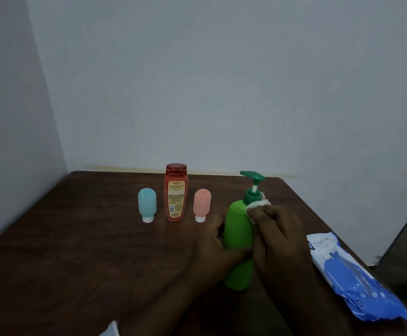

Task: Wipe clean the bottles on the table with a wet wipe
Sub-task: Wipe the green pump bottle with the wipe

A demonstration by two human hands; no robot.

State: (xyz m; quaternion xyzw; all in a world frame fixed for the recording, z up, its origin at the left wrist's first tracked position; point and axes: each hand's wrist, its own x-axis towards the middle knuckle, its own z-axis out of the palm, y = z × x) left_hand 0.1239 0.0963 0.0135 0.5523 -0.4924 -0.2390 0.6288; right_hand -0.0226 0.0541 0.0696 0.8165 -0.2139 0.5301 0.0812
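A green pump bottle [237, 229] stands upright on the dark wooden table [81, 251], right of centre. My left hand [215, 251] grips its lower body from the left. My right hand [279, 238] presses a crumpled white wet wipe [258, 206] against the bottle's shoulder, just below the pump collar. Farther back stand a red bottle [175, 192], a small blue bottle [147, 204] to its left and a small pink bottle [202, 204] to its right, both resting on their white caps.
A blue and white pack of wet wipes [352, 280] lies along the table's right edge. Walls close off the back and left of the table. A small white object [111, 329] shows at the bottom edge.
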